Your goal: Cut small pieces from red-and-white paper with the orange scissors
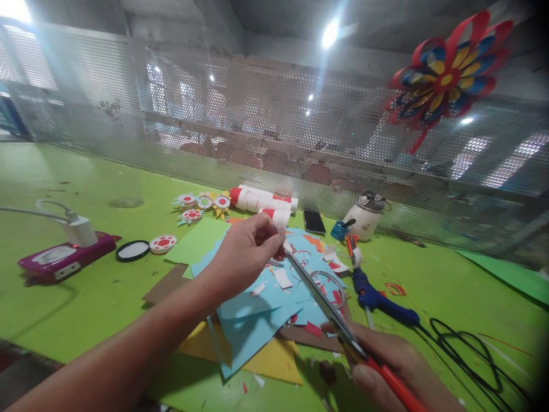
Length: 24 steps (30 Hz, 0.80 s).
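Observation:
My left hand (246,249) is raised over the paper pile, thumb and fingers pinched together. A small white piece with a red patch (277,217), like cut paper or card, shows at its fingertips; most of the grip is hidden. Held in my right hand (381,355) is a pair of scissors (315,294) with long metal blades and a red handle. The blade tips point up and left, close to my left fingertips. Beneath lie light blue paper sheets (253,337), strewn with white and red scraps (282,278).
White-and-red tubes (261,199), small decorated discs (187,199) and a phone (314,222) lie behind. To the right are a blue glue gun (386,303) with its cable and a white jug (364,214). A purple power strip (68,257) sits left. Mesh panels border the table's back.

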Tool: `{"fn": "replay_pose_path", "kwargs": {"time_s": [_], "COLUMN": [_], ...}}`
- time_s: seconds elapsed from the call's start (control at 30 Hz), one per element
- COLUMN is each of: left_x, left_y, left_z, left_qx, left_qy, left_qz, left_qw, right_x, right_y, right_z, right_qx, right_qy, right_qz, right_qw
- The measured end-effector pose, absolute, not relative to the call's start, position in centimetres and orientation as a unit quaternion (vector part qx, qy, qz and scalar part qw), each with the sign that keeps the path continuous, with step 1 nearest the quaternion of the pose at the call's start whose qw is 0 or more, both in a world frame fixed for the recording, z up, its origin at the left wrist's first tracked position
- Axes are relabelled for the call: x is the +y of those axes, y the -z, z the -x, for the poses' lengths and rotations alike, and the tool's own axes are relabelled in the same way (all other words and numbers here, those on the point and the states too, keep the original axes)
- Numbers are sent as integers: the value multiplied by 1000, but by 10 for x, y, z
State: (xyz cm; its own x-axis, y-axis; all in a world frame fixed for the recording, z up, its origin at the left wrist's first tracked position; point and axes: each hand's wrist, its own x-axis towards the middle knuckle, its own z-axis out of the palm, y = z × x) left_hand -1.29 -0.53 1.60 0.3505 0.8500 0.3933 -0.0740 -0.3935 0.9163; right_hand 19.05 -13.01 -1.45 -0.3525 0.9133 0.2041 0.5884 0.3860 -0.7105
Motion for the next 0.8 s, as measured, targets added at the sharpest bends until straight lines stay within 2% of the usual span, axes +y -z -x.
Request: {"fn": "replay_pose_path", "kwargs": {"time_s": [0.8], "left_x": [-7], "left_y": [-22], "left_z": [14], "left_qx": [312], "left_qy": [-480], "left_qz": [-671], "left_qw": [472], "right_x": [-133], "right_y": [12], "right_z": [-189], "right_qx": [-758], "right_qy": [-292], "right_qz": [508], "right_qw": [287]}}
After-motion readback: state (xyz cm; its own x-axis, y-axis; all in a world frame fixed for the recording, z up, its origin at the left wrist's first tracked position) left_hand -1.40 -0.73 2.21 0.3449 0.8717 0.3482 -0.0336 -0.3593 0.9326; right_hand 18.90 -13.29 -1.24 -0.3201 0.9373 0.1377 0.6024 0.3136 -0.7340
